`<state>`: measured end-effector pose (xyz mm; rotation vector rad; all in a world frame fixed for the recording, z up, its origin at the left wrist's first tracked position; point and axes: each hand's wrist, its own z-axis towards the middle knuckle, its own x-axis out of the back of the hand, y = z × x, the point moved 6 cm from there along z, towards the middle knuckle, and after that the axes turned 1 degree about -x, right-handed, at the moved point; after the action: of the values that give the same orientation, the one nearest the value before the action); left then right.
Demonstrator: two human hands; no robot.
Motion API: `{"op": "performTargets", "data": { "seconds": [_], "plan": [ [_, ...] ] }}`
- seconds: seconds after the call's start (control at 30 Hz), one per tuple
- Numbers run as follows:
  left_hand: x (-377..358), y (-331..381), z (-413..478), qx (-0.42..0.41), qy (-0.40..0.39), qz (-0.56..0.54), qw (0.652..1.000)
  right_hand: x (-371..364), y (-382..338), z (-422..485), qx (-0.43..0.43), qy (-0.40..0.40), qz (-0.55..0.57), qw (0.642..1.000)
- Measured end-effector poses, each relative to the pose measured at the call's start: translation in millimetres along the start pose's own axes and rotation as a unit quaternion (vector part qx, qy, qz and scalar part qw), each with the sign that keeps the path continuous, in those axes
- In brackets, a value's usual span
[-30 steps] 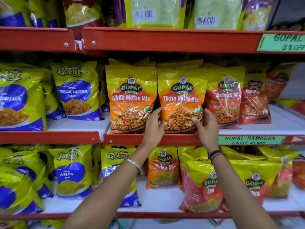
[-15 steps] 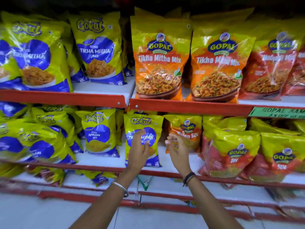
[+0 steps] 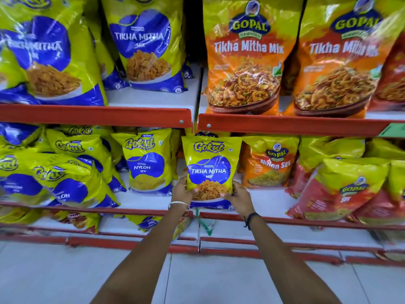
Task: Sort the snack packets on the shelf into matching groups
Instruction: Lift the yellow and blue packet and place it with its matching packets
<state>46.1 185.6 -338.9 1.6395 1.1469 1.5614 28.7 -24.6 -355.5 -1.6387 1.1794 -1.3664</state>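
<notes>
A small yellow and blue Gokul Tikha Mitha Mix packet [image 3: 210, 165] stands upright at the front of the lower shelf [image 3: 274, 218]. My left hand [image 3: 182, 191] grips its lower left corner and my right hand [image 3: 238, 197] grips its lower right corner. A Gokul Nylon Sev packet [image 3: 149, 163] stands to its left, an orange Gopal Nylon Sev packet [image 3: 269, 163] to its right. On the shelf above are large Gokul Tikha Mitha packets [image 3: 146, 42] at left and orange Gopal Tikha Mitha Mix packets [image 3: 245, 55] at right.
Red and yellow Gopal Sev packets [image 3: 341, 191] lean at the lower right. Several Gokul packets [image 3: 54, 174] lie piled at the lower left. A red shelf lip [image 3: 94, 116] runs above the lower row. More packets lie on a bottom shelf near the pale floor [image 3: 54, 277].
My hands left the Gopal Tikha Mitha Mix packets on the upper shelf, dropped to the lower shelf and closed on the small Gokul Tikha Mitha packet. The view tilted down and moved closer.
</notes>
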Motion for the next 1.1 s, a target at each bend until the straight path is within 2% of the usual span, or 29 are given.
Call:
{"op": "performTargets", "data": {
  "seconds": [0.1, 0.23, 0.53, 0.7, 1.1],
  "plan": [
    [5.8, -3.2, -7.2, -0.007, 0.016, -0.047, 0.999, 3.7, -0.2, -16.5, 0.028, 0.047, 0.014, 0.998],
    [25.5, 21.0, -47.1, -0.075, 0.014, -0.115, 0.990, 4.1, -8.6, -48.7, 0.046, 0.081, 0.055, 0.994],
    [114.2, 79.0, -86.0, -0.151, 0.070, -0.154, 0.974, 9.1, -102.5, -105.6, 0.168, 0.156, 0.072, 0.971],
    [148.6, 108.1, -91.3, -0.186, 0.075, -0.139, 0.970, 15.0, -141.0, -117.2, 0.222, 0.168, 0.091, 0.956],
    [172.9, 136.4, -96.9, -0.236, 0.089, -0.156, 0.955, 17.8, -182.5, -124.3, 0.245, 0.177, 0.104, 0.948]
  ]
}}
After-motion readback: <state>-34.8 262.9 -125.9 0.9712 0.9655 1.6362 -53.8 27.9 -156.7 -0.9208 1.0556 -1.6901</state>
